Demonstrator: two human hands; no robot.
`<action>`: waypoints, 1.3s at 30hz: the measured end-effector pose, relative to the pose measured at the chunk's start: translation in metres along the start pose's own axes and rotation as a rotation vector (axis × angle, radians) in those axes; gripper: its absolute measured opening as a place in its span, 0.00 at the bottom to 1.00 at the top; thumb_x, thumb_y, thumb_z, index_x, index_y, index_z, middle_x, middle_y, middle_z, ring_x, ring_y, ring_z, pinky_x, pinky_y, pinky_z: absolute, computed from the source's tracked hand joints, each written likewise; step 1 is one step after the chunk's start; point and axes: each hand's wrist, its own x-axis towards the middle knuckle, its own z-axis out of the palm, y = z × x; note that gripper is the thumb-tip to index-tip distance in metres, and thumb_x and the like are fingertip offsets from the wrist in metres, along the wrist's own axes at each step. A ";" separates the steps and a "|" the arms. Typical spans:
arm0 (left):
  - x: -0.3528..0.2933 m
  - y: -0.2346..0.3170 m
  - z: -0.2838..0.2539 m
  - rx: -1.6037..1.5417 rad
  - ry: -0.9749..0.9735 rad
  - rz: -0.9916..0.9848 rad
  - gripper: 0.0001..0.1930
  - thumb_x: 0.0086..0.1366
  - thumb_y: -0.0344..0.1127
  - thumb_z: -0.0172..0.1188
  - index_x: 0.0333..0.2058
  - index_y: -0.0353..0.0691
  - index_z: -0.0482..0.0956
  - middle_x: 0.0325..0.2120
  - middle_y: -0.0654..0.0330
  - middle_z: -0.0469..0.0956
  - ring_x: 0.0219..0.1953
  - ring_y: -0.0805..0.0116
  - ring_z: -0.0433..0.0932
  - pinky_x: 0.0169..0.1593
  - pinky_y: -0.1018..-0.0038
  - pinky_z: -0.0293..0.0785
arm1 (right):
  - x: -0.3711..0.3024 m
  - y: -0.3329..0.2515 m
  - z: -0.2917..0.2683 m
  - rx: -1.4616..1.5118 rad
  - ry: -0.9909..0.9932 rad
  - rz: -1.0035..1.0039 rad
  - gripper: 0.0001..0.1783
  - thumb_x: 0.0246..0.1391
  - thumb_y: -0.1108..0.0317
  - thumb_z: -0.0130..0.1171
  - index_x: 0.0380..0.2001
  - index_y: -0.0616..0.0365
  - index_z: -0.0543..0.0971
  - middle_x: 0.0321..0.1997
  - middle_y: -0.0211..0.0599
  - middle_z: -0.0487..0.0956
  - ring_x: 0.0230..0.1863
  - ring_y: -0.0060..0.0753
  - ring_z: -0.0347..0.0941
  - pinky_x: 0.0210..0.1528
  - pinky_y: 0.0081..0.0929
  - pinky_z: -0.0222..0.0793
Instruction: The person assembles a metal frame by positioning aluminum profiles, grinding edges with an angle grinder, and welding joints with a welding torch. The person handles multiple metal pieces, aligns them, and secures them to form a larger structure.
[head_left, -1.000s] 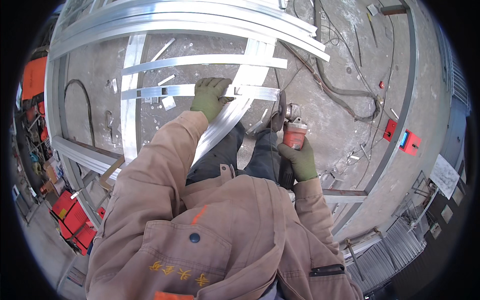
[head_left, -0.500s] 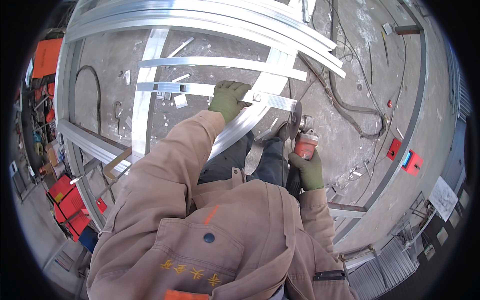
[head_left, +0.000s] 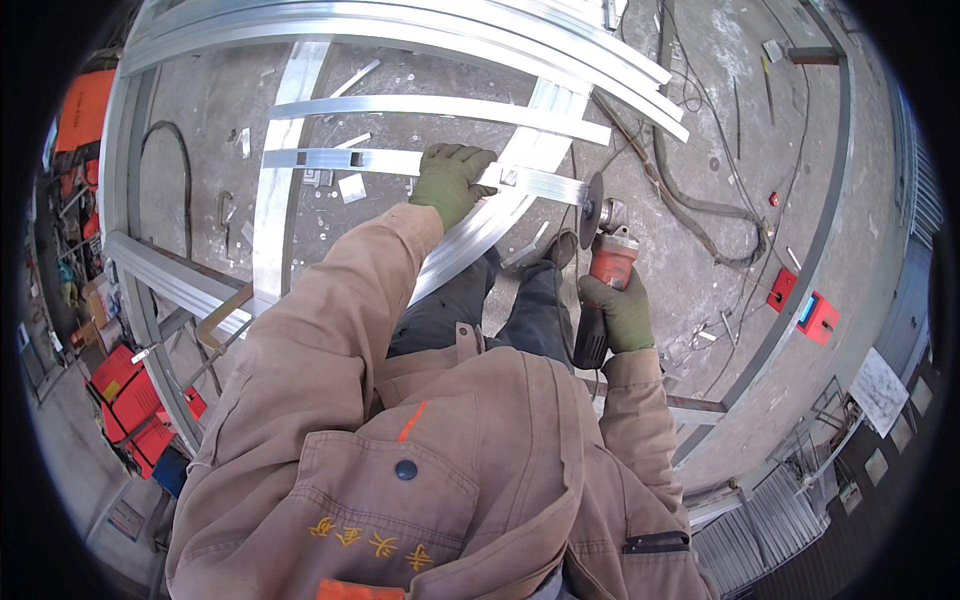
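My left hand (head_left: 452, 183), in a green glove, is closed over a silver metal bar (head_left: 390, 162) with rectangular cutouts, which lies across two wider metal strips. In my right hand (head_left: 618, 312), also gloved, is a red and black angle grinder (head_left: 612, 262), gripped around its body. The grinder's dark disc (head_left: 592, 210) stands on edge at the right end of the bar; whether it touches the metal I cannot tell. A second, longer silver bar (head_left: 440, 106) lies parallel just beyond.
Several long silver profiles (head_left: 400, 28) lie across the far side of the metal frame. Cables and a hose (head_left: 690, 212) run over the floor on the right. A red box (head_left: 817, 318) is by the right rail, and red machines (head_left: 130, 405) stand at the left. Offcuts litter the floor.
The view has shifted slightly. The grinder stays at the bar's right end, its disc now seen a little broader. My left hand keeps its hold on the bar.
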 end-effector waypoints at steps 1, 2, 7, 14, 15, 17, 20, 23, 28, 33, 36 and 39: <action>-0.001 0.000 -0.001 -0.008 -0.001 -0.001 0.33 0.69 0.51 0.81 0.71 0.56 0.85 0.70 0.63 0.86 0.76 0.50 0.77 0.84 0.47 0.61 | 0.000 0.002 0.000 -0.003 0.004 0.006 0.26 0.59 0.66 0.84 0.56 0.60 0.83 0.43 0.34 0.87 0.38 0.30 0.85 0.42 0.34 0.82; 0.000 -0.002 -0.001 -0.015 -0.001 0.001 0.33 0.69 0.51 0.81 0.71 0.56 0.85 0.70 0.63 0.86 0.76 0.50 0.77 0.84 0.47 0.61 | 0.001 0.005 0.000 -0.006 0.009 0.011 0.26 0.59 0.66 0.84 0.56 0.60 0.83 0.43 0.34 0.88 0.38 0.30 0.86 0.42 0.34 0.82; 0.001 -0.006 0.003 0.007 0.022 0.023 0.32 0.70 0.52 0.80 0.70 0.57 0.85 0.69 0.65 0.87 0.76 0.54 0.77 0.83 0.48 0.60 | 0.003 0.009 -0.003 -0.026 0.012 -0.001 0.28 0.59 0.65 0.85 0.57 0.61 0.83 0.45 0.35 0.88 0.40 0.30 0.86 0.44 0.34 0.83; 0.002 -0.001 -0.002 -0.031 0.004 0.019 0.32 0.68 0.49 0.82 0.69 0.55 0.85 0.69 0.60 0.86 0.76 0.49 0.77 0.84 0.46 0.61 | -0.004 0.009 -0.003 -0.021 0.003 0.025 0.32 0.56 0.64 0.88 0.59 0.63 0.84 0.48 0.34 0.89 0.44 0.26 0.84 0.49 0.33 0.84; 0.002 0.000 -0.003 -0.032 -0.004 0.019 0.32 0.68 0.48 0.82 0.70 0.54 0.85 0.69 0.60 0.86 0.76 0.49 0.77 0.84 0.46 0.61 | -0.007 0.010 -0.004 -0.011 0.003 0.025 0.32 0.56 0.64 0.88 0.59 0.63 0.84 0.48 0.34 0.89 0.44 0.26 0.84 0.49 0.33 0.84; 0.002 0.000 -0.006 -0.031 -0.019 0.019 0.33 0.68 0.48 0.82 0.70 0.54 0.85 0.69 0.60 0.86 0.76 0.49 0.77 0.84 0.47 0.61 | -0.016 0.012 -0.006 0.004 0.001 -0.003 0.31 0.57 0.64 0.87 0.59 0.63 0.83 0.48 0.35 0.89 0.44 0.27 0.85 0.48 0.33 0.84; 0.000 -0.004 -0.005 0.002 0.010 0.012 0.37 0.69 0.52 0.82 0.74 0.55 0.82 0.72 0.57 0.84 0.80 0.48 0.74 0.88 0.47 0.55 | -0.035 0.017 -0.013 0.166 0.036 0.021 0.29 0.59 0.66 0.86 0.59 0.62 0.82 0.48 0.37 0.90 0.41 0.30 0.87 0.46 0.34 0.86; -0.009 0.011 -0.009 0.111 0.125 0.068 0.39 0.71 0.58 0.79 0.75 0.50 0.80 0.74 0.53 0.82 0.81 0.48 0.73 0.90 0.46 0.54 | -0.048 0.016 -0.035 0.311 0.096 0.067 0.26 0.61 0.68 0.84 0.57 0.61 0.82 0.44 0.39 0.89 0.38 0.34 0.89 0.42 0.36 0.87; -0.060 0.132 -0.029 -0.329 -0.179 0.202 0.21 0.73 0.55 0.75 0.45 0.42 0.96 0.46 0.47 0.94 0.49 0.41 0.91 0.59 0.49 0.84 | -0.049 0.010 -0.086 0.563 0.126 0.054 0.27 0.66 0.61 0.81 0.60 0.64 0.83 0.45 0.45 0.89 0.38 0.42 0.90 0.42 0.41 0.91; -0.091 0.265 -0.044 -0.618 -0.758 0.197 0.30 0.76 0.66 0.71 0.49 0.42 0.95 0.38 0.48 0.93 0.44 0.45 0.93 0.51 0.49 0.87 | -0.037 0.005 -0.109 0.908 0.171 0.033 0.31 0.67 0.54 0.81 0.62 0.61 0.82 0.52 0.44 0.90 0.44 0.43 0.90 0.47 0.43 0.93; -0.089 0.299 -0.033 -0.457 -0.690 0.216 0.29 0.72 0.65 0.72 0.50 0.44 0.96 0.39 0.48 0.93 0.44 0.44 0.93 0.51 0.48 0.88 | -0.033 -0.004 -0.124 0.995 0.197 0.047 0.29 0.67 0.54 0.81 0.60 0.61 0.82 0.48 0.48 0.90 0.41 0.46 0.90 0.44 0.42 0.92; -0.087 0.317 -0.018 -0.237 -0.616 0.230 0.28 0.71 0.65 0.72 0.52 0.46 0.94 0.43 0.51 0.94 0.47 0.46 0.93 0.54 0.49 0.87 | -0.018 0.018 -0.144 1.037 0.159 0.068 0.29 0.67 0.53 0.81 0.59 0.61 0.82 0.47 0.47 0.90 0.41 0.46 0.90 0.44 0.43 0.92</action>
